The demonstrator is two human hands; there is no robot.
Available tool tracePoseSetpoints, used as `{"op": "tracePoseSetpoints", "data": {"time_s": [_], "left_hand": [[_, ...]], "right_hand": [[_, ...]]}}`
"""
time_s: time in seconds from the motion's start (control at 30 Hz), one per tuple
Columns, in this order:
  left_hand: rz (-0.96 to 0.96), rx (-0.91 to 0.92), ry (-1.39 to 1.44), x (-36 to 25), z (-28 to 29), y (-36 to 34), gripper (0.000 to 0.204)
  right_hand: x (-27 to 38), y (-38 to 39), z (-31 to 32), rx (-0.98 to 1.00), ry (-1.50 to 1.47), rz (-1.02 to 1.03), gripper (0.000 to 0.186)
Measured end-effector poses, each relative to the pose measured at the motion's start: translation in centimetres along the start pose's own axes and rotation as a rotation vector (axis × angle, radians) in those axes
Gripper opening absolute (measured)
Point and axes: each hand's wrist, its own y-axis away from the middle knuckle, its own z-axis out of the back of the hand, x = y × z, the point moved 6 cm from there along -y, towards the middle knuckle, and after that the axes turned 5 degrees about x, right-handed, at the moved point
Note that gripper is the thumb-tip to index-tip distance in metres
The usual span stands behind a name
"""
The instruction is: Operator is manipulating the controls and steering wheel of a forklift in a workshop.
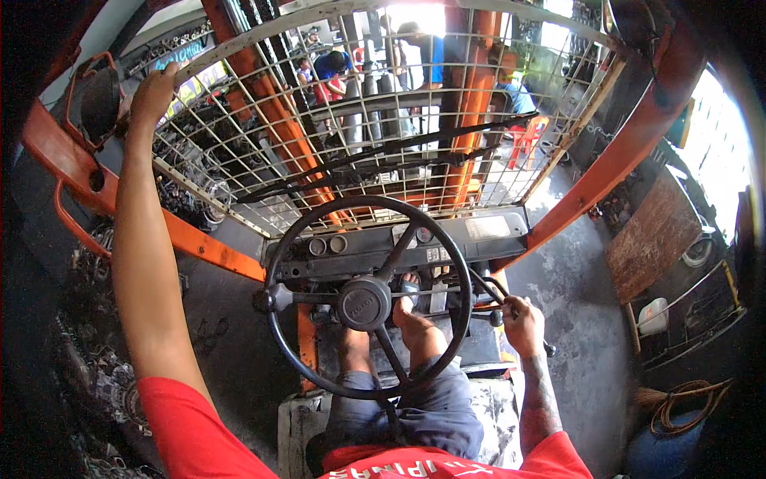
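In front of me is the black steering wheel [366, 307] of a forklift, with a spinner knob [274, 298] on its left rim. My left hand [155, 97] is raised at the upper left, closed around the pale frame edge of the wire mesh guard [399, 104]; its fingertips are partly hidden. At the right of the wheel, my right hand [523, 326] is closed on a black control lever [488, 281]. Just beside it stands another lever with a round black knob [496, 318]. Neither hand touches the wheel. My sandalled right foot [408, 289] rests near the pedals.
Orange posts [610, 180] frame the cab, and a dashboard [399, 254] with gauges spans the front. Beyond the mesh, several people [331, 68] stand or sit near a red chair [528, 142]. Machine parts [104, 383] crowd the left; a broom [674, 393] and blue drum [666, 447] are at right.
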Motion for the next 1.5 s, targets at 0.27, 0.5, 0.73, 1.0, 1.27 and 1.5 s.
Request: {"op": "tracePoseSetpoints", "data": {"time_s": [0.27, 0.5, 0.73, 1.0, 1.27, 1.5], "left_hand": [[-0.026, -0.088, -0.085, 0.0, 0.0, 0.4, 0.029], [0.013, 0.018, 0.039, 0.9, -0.7, -0.2, 0.029], [0.006, 0.005, 0.022, 0.7, -0.4, -0.1, 0.044], [0.174, 0.006, 0.242, 1.6, -0.5, -0.4, 0.061], [0.244, 0.03, 0.284, 0.9, -0.1, 0.5, 0.055], [0.103, -0.021, 0.134, -0.3, 0.1, 0.6, 0.034]], "right_hand": [[-0.2, -0.4, -3.9, 0.484, 0.389, -0.112, 0.046], [-0.7, 0.4, -3.8, 0.426, 0.295, -0.112, 0.05], [-1.6, 0.6, -4.1, 0.393, 0.22, -0.126, 0.05], [-1.5, 0.4, -4.2, 0.43, 0.154, -0.13, 0.047], [0.8, -0.4, -2.3, 0.414, 0.064, -0.144, 0.046], [0.0, -0.6, -3.3, 0.397, 0.113, -0.075, 0.036]]}}
